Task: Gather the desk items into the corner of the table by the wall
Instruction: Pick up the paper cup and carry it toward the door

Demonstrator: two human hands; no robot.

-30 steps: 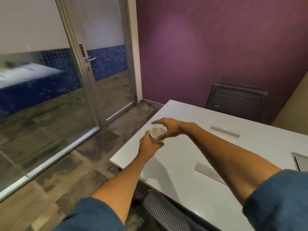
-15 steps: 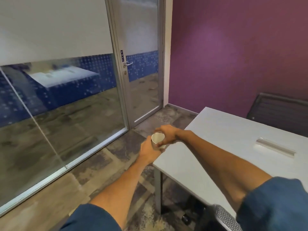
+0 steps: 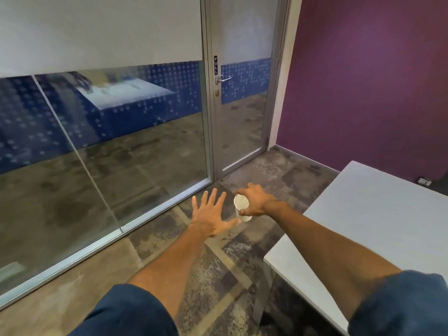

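Mid-frame, the right hand (image 3: 254,200) pinches the cup (image 3: 242,207) over bare floor beside the spread, empty left hand (image 3: 210,215) — a loosened pinch likely drops it.

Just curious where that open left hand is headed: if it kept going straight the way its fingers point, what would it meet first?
Probably the glass partition. The left hand is spread flat above the floor, fingers aimed up and ahead toward the glass. Nothing shows in between, though depth is hard to judge.
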